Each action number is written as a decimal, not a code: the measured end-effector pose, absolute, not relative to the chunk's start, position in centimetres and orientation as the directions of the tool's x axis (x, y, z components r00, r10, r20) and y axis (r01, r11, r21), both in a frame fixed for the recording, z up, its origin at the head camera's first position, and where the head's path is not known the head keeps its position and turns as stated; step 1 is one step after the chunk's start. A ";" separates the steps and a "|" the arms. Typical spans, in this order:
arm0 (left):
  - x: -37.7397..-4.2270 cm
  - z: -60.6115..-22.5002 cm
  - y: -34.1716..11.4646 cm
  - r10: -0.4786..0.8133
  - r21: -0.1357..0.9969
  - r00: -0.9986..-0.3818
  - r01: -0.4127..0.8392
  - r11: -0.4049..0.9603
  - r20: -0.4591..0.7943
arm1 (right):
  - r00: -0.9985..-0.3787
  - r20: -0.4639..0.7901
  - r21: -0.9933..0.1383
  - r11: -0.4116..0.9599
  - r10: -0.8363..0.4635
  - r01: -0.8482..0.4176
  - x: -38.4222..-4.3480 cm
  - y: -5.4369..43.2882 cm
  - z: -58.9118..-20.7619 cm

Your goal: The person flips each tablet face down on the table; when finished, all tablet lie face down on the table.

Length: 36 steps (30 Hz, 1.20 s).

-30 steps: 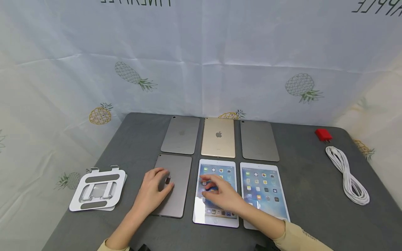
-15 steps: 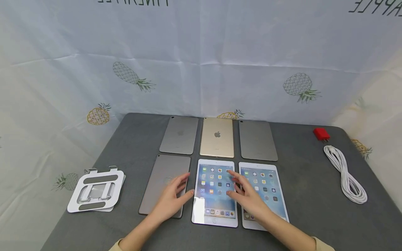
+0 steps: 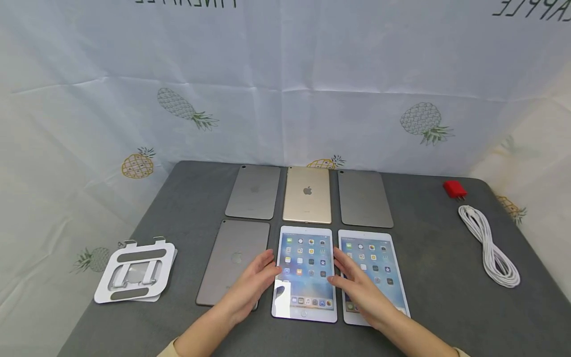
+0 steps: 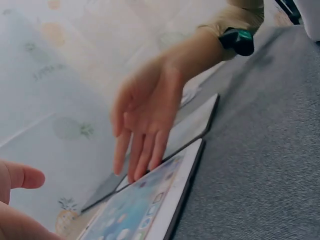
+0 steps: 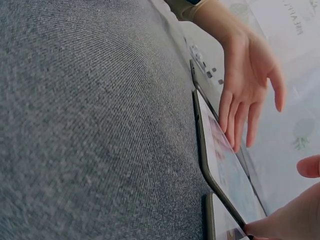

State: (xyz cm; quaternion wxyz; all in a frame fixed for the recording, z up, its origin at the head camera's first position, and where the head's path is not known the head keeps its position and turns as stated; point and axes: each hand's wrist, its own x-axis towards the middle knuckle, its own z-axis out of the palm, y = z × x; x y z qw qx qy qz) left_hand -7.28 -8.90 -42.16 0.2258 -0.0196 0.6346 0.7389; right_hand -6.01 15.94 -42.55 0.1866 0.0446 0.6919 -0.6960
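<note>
A white-framed tablet (image 3: 307, 290) lies screen up in the middle of the front row, its icons lit. My left hand (image 3: 251, 286) is at its left edge, fingers straight, partly over a grey tablet (image 3: 232, 240) lying back up. My right hand (image 3: 360, 292) stands at the middle tablet's right edge, over a second white-framed tablet (image 3: 382, 255) with a lit screen. In the left wrist view the right hand (image 4: 150, 110) faces palm inward, fingertips right at the tablet edge. The right wrist view shows the left hand (image 5: 246, 75) the same way, thumb spread.
Behind, in a row, lie a grey tablet (image 3: 253, 193), a gold one (image 3: 308, 203) and a darker grey one (image 3: 365, 201), all back up. A white folding stand (image 3: 136, 255) lies at left. At right are a red charger plug (image 3: 455, 189) and a coiled white cable (image 3: 488, 248).
My left hand has moved right, from over the front grey tablet to the middle tablet's left edge. My right hand has moved from above that tablet's screen to its right edge.
</note>
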 end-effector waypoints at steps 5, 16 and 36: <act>-8.0 -42.1 -9.4 0.356 0.882 -0.863 -0.438 -0.176 -0.358 | -0.923 -0.322 -0.944 0.000 -0.209 0.329 -6.1 16.1 -42.7; -8.6 -42.1 -10.1 0.333 0.830 -0.842 -0.509 -0.230 -0.424 | -0.916 -0.320 -0.945 0.010 -0.242 0.327 -6.1 16.5 -42.8; -8.6 -42.1 -9.5 0.367 0.965 -0.900 -0.259 -0.022 -0.233 | -0.904 -0.336 -0.935 -0.019 -0.266 0.353 -6.0 15.7 -42.5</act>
